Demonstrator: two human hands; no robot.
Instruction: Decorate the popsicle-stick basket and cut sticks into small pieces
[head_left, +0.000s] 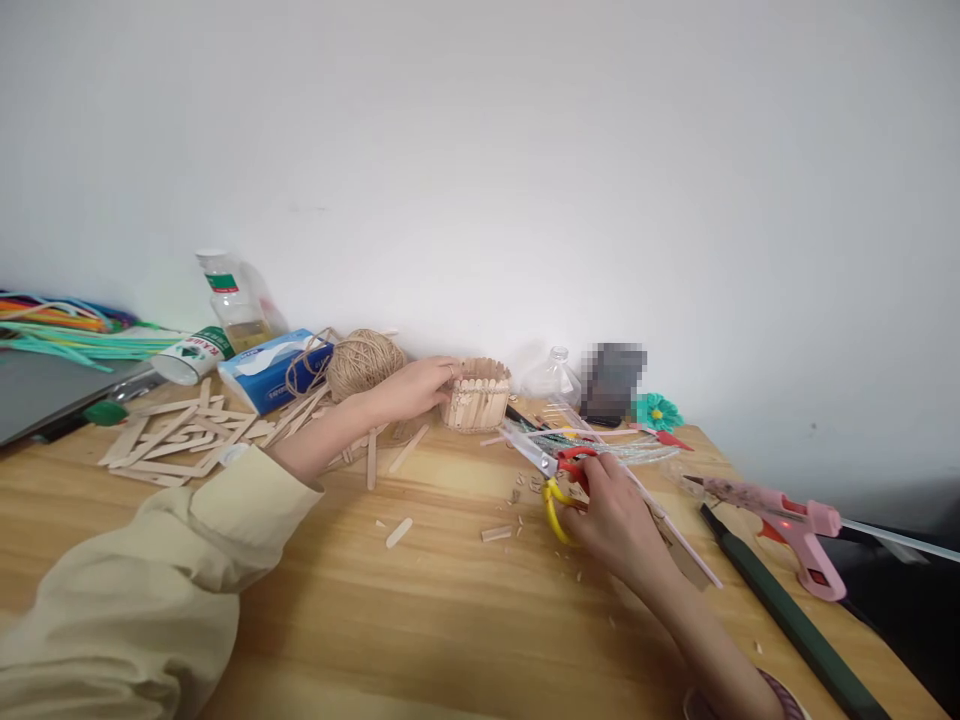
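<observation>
The craft-stick box [478, 403], taken as the clock centre with twelve toward the wall, stands upright and open-topped at the back of the table [322, 580]. The left hand [424, 388] reaches in from nine o'clock, fingers bent and part-closed on the near-left end; this grip appears intended to steady the box. The inner fingertips cannot be fully seen.

The scissors [551, 466] lie at four o'clock, blades directed back toward the box's right lower corner; contact cannot be confirmed. The right hand [611, 505] is curled closed around the red and yellow handles, presumably for control of the blades. Whether the blades are parted cannot be told.

Surroundings: small wood offcuts [495, 534] lie at six. The twine ball [365, 362] sits between nine and ten, behind the left forearm, with the tissue pack [274, 375] beyond. Loose sticks [180, 440] are heaped toward nine. A clear bottle [559, 372] and teal flower [658, 411] stand near three.

Obstructions noted: tinsel strips [637, 452] crowd the space behind the scissors. The pink glue gun [795, 520] and dark green bar [787, 610], toward four, limit room right of the right forearm.
</observation>
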